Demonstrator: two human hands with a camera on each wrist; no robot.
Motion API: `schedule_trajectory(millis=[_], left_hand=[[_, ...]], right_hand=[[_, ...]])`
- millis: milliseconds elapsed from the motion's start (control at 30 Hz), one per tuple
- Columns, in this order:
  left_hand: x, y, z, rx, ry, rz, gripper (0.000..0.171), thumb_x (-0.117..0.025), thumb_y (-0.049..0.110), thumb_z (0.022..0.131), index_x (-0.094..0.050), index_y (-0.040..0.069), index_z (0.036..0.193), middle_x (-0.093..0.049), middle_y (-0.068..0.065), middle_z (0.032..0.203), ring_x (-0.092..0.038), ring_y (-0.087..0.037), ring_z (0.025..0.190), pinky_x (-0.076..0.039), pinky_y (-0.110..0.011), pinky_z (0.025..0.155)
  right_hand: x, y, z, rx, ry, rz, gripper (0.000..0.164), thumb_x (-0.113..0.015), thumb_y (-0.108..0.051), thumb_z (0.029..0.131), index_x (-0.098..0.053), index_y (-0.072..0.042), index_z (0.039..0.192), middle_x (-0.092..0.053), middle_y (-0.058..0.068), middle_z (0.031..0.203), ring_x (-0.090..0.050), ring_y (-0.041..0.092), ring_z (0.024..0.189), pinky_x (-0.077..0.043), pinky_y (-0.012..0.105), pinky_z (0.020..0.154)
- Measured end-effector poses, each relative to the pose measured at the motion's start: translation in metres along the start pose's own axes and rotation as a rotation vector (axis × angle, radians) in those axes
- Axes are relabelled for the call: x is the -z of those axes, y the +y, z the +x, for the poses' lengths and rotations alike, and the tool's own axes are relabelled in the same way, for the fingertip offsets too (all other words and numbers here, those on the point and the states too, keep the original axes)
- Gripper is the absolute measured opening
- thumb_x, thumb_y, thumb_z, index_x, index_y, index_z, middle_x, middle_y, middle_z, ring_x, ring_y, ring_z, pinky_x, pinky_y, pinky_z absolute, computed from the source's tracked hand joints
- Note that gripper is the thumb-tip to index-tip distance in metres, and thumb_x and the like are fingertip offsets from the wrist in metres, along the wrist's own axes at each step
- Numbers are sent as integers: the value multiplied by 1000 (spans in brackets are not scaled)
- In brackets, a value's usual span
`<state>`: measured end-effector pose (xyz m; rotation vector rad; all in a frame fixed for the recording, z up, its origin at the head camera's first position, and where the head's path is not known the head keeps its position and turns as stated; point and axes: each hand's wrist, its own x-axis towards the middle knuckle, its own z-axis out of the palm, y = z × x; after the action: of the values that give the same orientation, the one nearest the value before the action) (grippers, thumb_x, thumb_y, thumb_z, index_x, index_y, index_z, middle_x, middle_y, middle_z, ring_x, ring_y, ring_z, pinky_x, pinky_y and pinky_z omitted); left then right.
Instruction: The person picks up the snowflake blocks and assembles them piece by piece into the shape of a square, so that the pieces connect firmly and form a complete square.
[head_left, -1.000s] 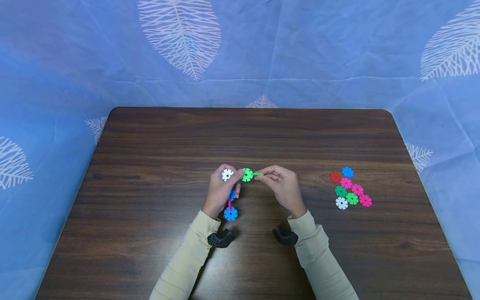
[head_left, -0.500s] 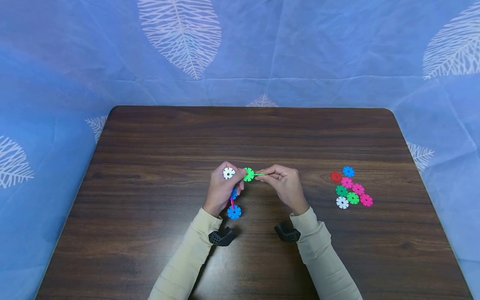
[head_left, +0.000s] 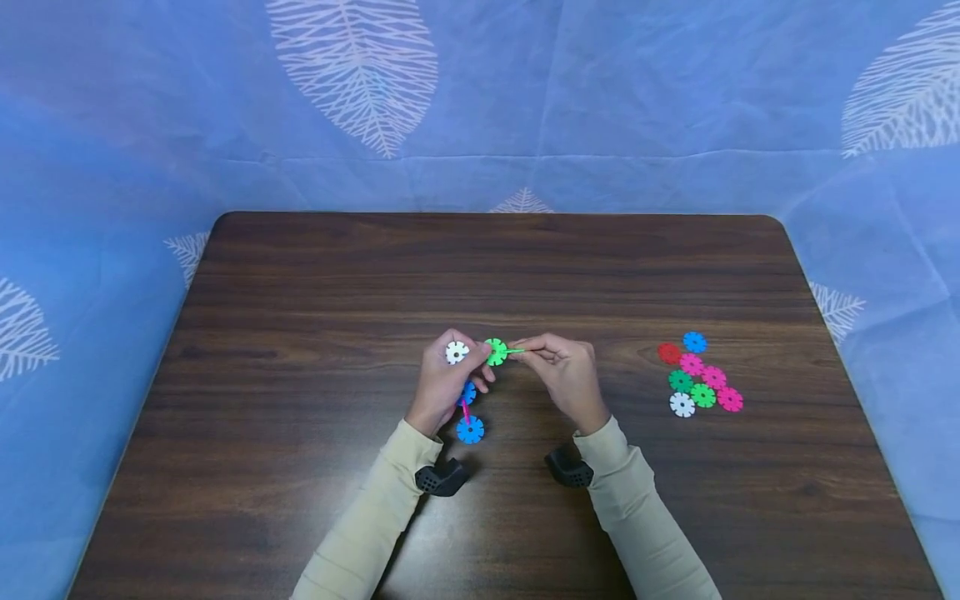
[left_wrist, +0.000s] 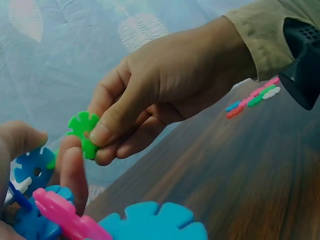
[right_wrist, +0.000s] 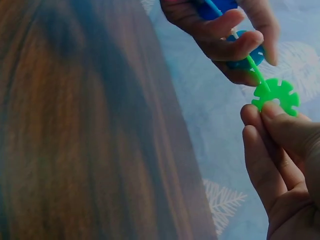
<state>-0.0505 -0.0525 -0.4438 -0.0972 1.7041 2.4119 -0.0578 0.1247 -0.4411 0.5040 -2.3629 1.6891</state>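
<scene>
Left hand: Grips a chain of round, notched, multicoloured plastic discs at the centre of the head view, thumb laid along the top; probably held close to the working joint for a steadier base.
Right hand: Pinches a bright green, notched plastic disc by its rim, between thumb and fingertips, right of the chain; likely gripped there to leave the opposite notches exposed.
Green joint: Raised above the table, between both hands. Meets a second bright green notched disc rim to rim, at a crossing angle; presumably turned so for slot-to-slot interlock. Cannot tell seating depth.
Chain tail: Hangs below the left hand; includes a magenta plastic disc set edge-on against a flat-facing blue plastic disc.
White notched plastic disc: Shows face-up beside the left thumb.
Disc material: Thin, smooth, evenly coloured; petal-like rim, small centre hole.
Loose discs: Lie flat and close together at right of the head view, apparently grouped for easy reach.
Dark brown wood-grain table: Streaked, with a soft sheen and rounded far corners.
Blue leaf-print cloth: Creased; fills the upper frame.
</scene>
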Motion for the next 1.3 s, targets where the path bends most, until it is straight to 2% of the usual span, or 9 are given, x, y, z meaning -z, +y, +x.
schedule_trajectory(millis=[100, 267, 400, 500, 667, 800, 933, 1133, 1300], left_hand=[[3, -2, -2, 38, -18, -23, 13, -61, 0, 89, -50, 5, 83, -65, -4, 78, -66, -12, 57, -56, -27, 50], [5, -2, -3, 93, -25, -50, 16, -64, 0, 86, -51, 6, 78, -65, -4, 76, -68, -14, 58, -57, -29, 50], [5, -1, -1, 118, -5, -32, 20, -66, 2, 84, -48, 7, 78, -64, -1, 70, -66, -13, 53, -54, -25, 45], [7, -1, 0, 131, 30, -19, 20, -66, 1, 84, -48, 7, 80, -63, 1, 65, -63, -12, 48, -50, -23, 41], [11, 1, 2, 146, 49, -11, 14, -66, 3, 84, -53, 7, 87, -64, 4, 63, -57, -9, 44, -47, -21, 39], [11, 2, 2, 144, 32, -18, 15, -68, 2, 82, -55, 7, 88, -64, 5, 62, -55, -8, 44, -46, -20, 39], [9, 1, 2, 146, 22, -7, 16, -70, 0, 80, -57, 8, 84, -66, 4, 63, -60, -10, 48, -48, -21, 40], [10, 0, 2, 155, 24, 5, 15, -70, 0, 80, -58, 7, 83, -68, 2, 65, -64, -12, 51, -49, -23, 41], [10, 1, 1, 154, 18, 6, 14, -70, 1, 81, -57, 7, 84, -68, 2, 65, -64, -12, 52, -49, -23, 42]], right_hand=[[-2, 2, -2, -10, 5, -18, 10, -71, 4, 78, -72, 3, 88, -73, 19, 91, -72, 29, 81, -56, 20, 72], [-1, 0, -4, -26, -24, -60, 12, -72, -1, 79, -72, 0, 91, -73, 15, 92, -72, 25, 83, -56, 22, 72], [5, -3, -3, -27, -85, -116, 18, -73, -5, 80, -71, -1, 97, -73, 13, 97, -72, 20, 83, -57, 23, 71], [16, -5, -5, -49, -98, -144, 22, -73, -9, 81, -70, -1, 102, -73, 12, 100, -72, 18, 82, -57, 21, 71], [46, -2, -12, -89, -17, -228, 20, -73, -8, 81, -71, -2, 100, -74, 12, 96, -72, 17, 80, -55, 13, 70], [72, 4, -22, -144, 50, -275, 16, -74, -5, 80, -70, -1, 95, -74, 13, 87, -70, 2, 74, -52, 7, 67], [97, 13, -34, -233, 114, -295, 15, -74, -7, 80, -70, 1, 92, -71, 14, 81, -61, -11, 66, -50, 5, 63], [124, 18, -55, -355, 168, -468, 23, -76, -18, 80, -70, -1, 94, -69, 13, 80, -54, -11, 62, -46, 3, 60], [140, 18, -72, -474, 258, -595, 28, -78, -25, 78, -70, -3, 94, -69, 14, 78, -49, -12, 56, -41, 9, 50]])
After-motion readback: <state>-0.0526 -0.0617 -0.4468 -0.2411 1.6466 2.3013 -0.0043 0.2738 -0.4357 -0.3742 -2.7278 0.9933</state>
